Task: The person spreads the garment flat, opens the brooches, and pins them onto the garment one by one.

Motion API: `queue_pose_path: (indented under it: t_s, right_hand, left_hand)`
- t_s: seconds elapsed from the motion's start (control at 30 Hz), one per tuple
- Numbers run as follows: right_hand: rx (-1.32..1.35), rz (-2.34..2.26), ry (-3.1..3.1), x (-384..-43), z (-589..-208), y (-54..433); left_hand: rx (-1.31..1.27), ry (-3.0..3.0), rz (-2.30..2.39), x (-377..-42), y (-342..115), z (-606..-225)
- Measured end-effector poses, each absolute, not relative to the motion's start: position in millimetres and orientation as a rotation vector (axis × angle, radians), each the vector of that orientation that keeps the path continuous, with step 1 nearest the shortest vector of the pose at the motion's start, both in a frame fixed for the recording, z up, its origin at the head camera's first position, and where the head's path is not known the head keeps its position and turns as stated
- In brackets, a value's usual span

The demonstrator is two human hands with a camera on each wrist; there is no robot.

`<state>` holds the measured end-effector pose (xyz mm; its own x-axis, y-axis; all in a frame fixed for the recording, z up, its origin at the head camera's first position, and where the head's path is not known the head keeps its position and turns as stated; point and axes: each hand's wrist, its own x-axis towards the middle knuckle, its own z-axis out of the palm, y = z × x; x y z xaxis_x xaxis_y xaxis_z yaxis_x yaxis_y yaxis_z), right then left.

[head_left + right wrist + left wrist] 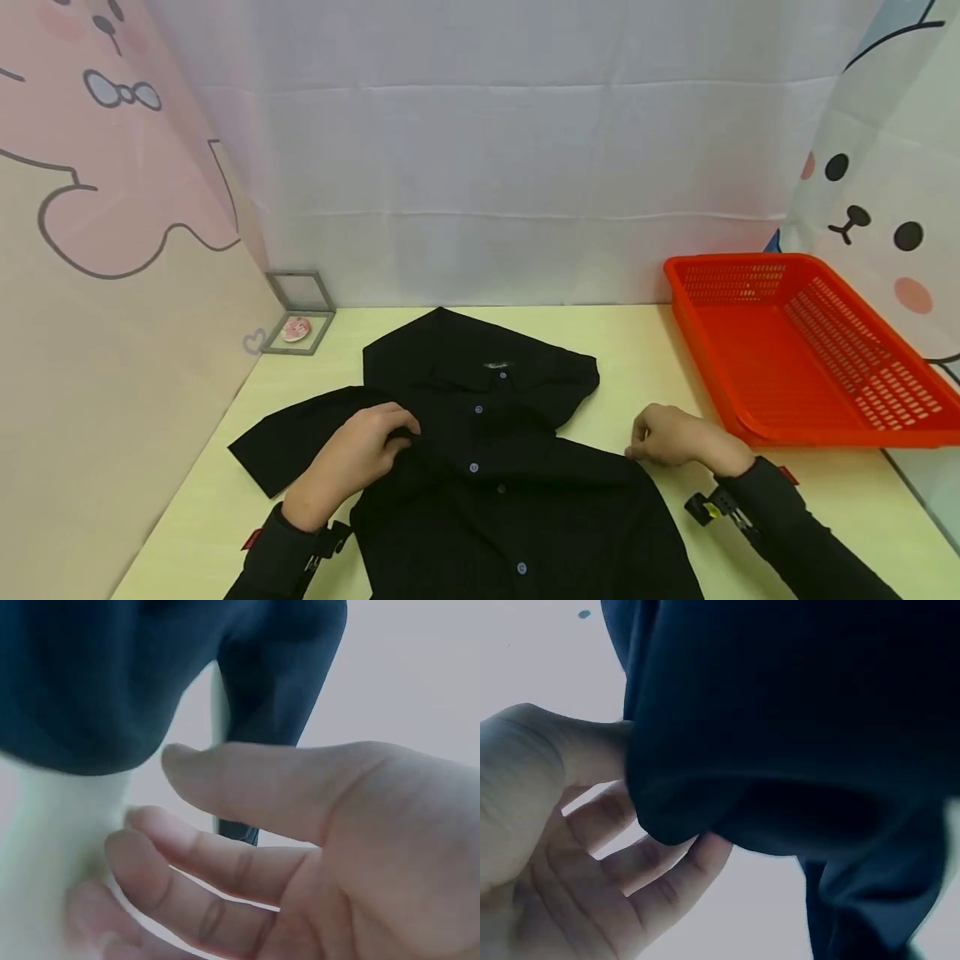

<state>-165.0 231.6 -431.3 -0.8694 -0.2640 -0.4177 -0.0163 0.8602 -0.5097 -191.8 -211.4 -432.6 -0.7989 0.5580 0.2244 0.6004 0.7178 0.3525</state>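
A black button-up shirt (517, 508) with a collar and short sleeves lies on the pale yellow table, partly raised and bunched around the left sleeve. My left hand (367, 446) pinches the cloth near that shoulder. In the left wrist view the thumb of this hand (577, 817) goes behind a fold of the shirt (780, 712), and its fingertips touch the lower edge. Beside the opposite edge is my right hand (678, 437). The right wrist view shows the thumb and fingers of that hand (300, 847) apart, with no cloth between them, close to the shirt (82, 682).
An orange-red plastic basket (738, 367) stands at the right back. At the left back is a small grey-framed case (325, 327), its lid up, with a pinkish round item (296, 328) inside. White and cartoon-printed cloth walls (487, 167) surround the table (630, 333).
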Motion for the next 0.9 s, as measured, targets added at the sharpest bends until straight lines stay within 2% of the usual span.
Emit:
queue_pose_path:
  t_s: [0.37, 0.43, 0.67, 0.9]
  right_hand:
    - [-0.093, -0.667, 2.768, -226, -432, 215]
    - [-0.147, -0.678, 2.848, -234, -433, 214]
    - [-0.608, -0.62, 2.904, -254, -443, 206]
    - [-0.713, -0.579, 2.875, -252, -444, 202]
  left_hand:
    - [-1.007, -3.032, -0.646, -184, -191, -465]
    - [-0.999, -3.032, -0.674, -184, -192, -465]
    - [-1.128, -3.069, -0.739, -188, -200, -456]
    - [-1.225, -3.049, -0.742, -194, -204, -434]
